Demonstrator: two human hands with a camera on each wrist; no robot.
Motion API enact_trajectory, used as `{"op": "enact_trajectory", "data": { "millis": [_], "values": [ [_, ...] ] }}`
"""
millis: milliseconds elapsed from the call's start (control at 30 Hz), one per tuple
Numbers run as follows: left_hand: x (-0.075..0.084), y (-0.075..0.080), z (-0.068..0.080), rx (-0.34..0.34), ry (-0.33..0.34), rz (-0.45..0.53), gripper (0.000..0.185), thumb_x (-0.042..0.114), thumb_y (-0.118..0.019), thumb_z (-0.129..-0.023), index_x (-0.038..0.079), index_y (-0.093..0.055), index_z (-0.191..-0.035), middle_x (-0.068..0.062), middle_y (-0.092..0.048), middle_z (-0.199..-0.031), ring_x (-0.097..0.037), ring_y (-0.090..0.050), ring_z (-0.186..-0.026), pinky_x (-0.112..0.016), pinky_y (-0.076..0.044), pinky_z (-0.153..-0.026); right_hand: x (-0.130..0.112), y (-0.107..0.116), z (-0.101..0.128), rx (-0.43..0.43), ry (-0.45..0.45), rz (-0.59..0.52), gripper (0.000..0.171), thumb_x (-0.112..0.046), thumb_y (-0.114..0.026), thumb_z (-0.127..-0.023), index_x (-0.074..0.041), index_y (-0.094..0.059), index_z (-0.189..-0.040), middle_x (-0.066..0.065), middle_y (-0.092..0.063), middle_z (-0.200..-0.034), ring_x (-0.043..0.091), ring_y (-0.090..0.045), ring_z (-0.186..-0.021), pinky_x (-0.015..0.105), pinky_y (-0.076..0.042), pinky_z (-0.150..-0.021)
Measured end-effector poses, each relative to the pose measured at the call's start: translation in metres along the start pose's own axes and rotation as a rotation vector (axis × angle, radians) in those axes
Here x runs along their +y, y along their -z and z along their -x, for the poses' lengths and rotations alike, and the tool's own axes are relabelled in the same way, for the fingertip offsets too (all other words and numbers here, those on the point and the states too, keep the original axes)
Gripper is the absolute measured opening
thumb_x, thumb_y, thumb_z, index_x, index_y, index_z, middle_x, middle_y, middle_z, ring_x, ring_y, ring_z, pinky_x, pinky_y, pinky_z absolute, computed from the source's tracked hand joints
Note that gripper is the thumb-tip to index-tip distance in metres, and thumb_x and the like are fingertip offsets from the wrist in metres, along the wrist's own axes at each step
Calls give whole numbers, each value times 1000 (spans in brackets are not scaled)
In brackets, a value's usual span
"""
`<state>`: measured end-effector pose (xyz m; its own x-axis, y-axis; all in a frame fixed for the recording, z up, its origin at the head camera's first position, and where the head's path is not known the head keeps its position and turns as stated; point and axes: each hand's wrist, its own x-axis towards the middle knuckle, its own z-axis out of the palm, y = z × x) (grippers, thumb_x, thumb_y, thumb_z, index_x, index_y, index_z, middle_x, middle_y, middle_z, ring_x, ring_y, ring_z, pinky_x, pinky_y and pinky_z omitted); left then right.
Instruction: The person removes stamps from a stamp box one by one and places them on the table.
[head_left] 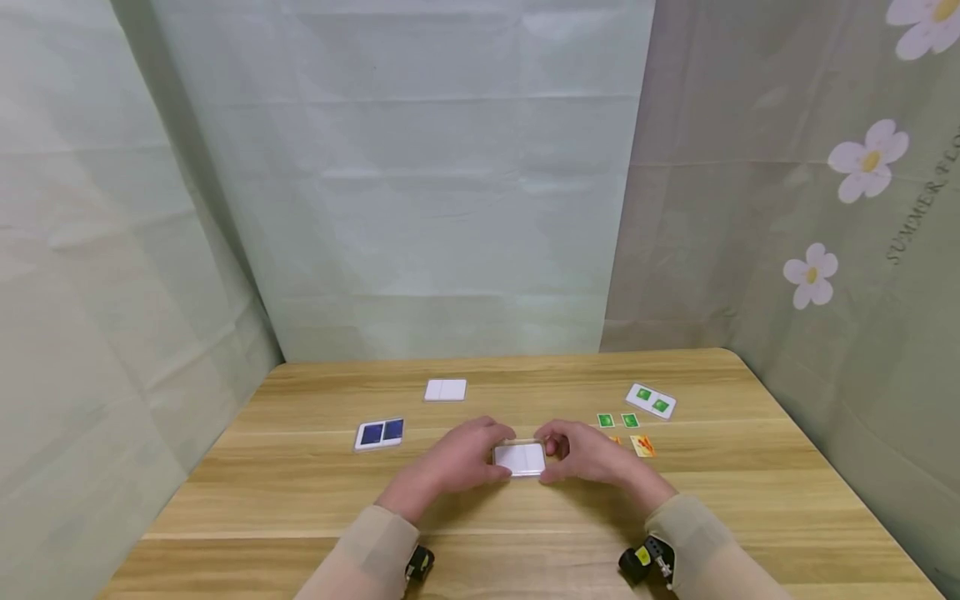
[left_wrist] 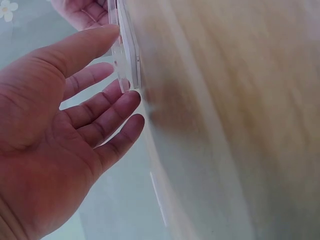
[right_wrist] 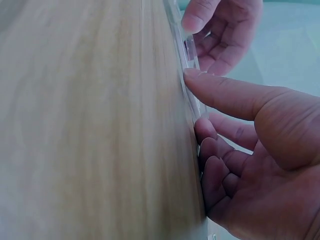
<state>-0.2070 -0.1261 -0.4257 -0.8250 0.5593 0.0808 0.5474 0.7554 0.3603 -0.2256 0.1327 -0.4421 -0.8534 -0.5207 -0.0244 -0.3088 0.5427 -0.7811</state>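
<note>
at the near middle of the wooden table (head_left: 300, 500) lies a flat, clear plastic card case (head_left: 520, 458) with a white face, pinched at its two ends between the left hand (head_left: 457, 458) and the right hand (head_left: 592, 454), fingers curled round its thin, hard edges. it looks barely lifted. farther out lie a white case (head_left: 446, 389), a blue case (head_left: 379, 433), a green case (head_left: 651, 400) and small loose cards (head_left: 630, 421), seemingly yet unsorted.

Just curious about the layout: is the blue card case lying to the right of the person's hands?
No, the blue card case lies on the table beyond the left hand, on its left.
</note>
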Motion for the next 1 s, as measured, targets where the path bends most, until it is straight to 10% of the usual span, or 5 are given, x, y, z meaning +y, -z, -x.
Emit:
{"op": "enact_trajectory", "data": {
  "millis": [1000],
  "values": [
    [7, -3, -1, -37, 65, 1, 48, 23, -93, -93, 11, -75, -136, -5, -68, -131, -18, -63, -112, -38, -58, -101, -2, 0, 3, -44, 51, 77, 39, -18, -91, -94, -9, -72, -126, 5, -59, -104, 23, -54, -97, 36, -45, -82]
  ]
}}
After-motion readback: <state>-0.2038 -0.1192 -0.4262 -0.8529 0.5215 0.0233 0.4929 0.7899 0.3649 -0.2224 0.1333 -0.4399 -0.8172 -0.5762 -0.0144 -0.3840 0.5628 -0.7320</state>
